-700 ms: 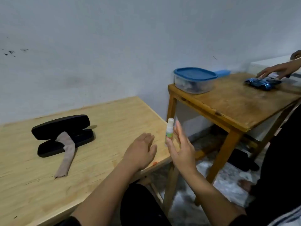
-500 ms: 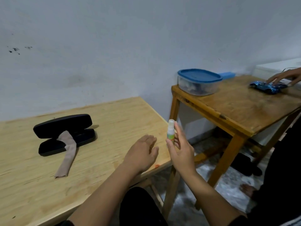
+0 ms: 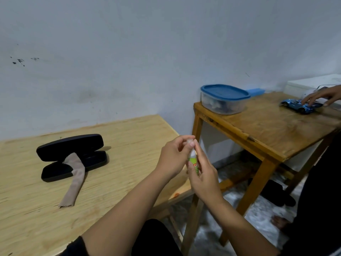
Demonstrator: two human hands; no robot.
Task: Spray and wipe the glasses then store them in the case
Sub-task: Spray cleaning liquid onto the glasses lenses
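Note:
A small spray bottle with a green label stands upright in my right hand, held over the table's right edge. My left hand pinches the bottle's cap at the top with its fingertips. A black glasses case lies open on the light wooden table, far left of my hands. A beige cloth hangs out of the case and trails over the tabletop toward me. The glasses themselves cannot be made out.
A darker wooden table stands to the right with a blue-lidded plastic box on its near corner. Another person's hand rests on a blue toy car there. A floor gap separates the two tables.
My left hand rose from the tabletop and closed its fingertips on the bottle's cap. My right hand kept hold of the bottle in about the same place.

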